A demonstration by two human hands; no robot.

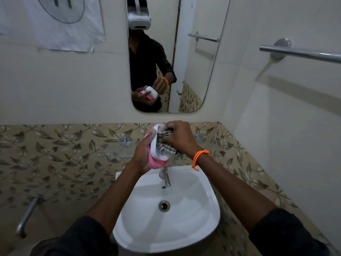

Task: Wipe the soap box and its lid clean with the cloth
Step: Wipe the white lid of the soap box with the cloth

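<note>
Two hands meet above the basin in the head view. Your left hand (143, 154) curls round the soap box (156, 160), gripping its pink part and white part together and tilting it so the open side faces your right hand (178, 137). Whether the pink piece is the lid or the base cannot be told. Your right hand is closed on the checked cloth (165, 143), fingers bunched round it and pushing it into the white part of the box. An orange beaded bracelet (200, 158) sits on your right wrist, and dark sleeves are rolled up both forearms.

Directly below your hands is a white wall-mounted sink (203, 215) with a chrome tap (166, 177) at its back edge and a metal drain (164, 206) in the bowl. Behind it runs a band of tiles (64, 156) with a brown leaf pattern; plain pale wall rises above that. A rounded mirror (195, 74) hangs on the wall and reflects you in a dark shirt with a white headset, holding the box. A white cloth with a printed circle (55, 21) hangs at upper left. A steel towel rail (302, 53) is fixed to the right wall, and a metal pipe (27, 215) shows low on the left.
</note>
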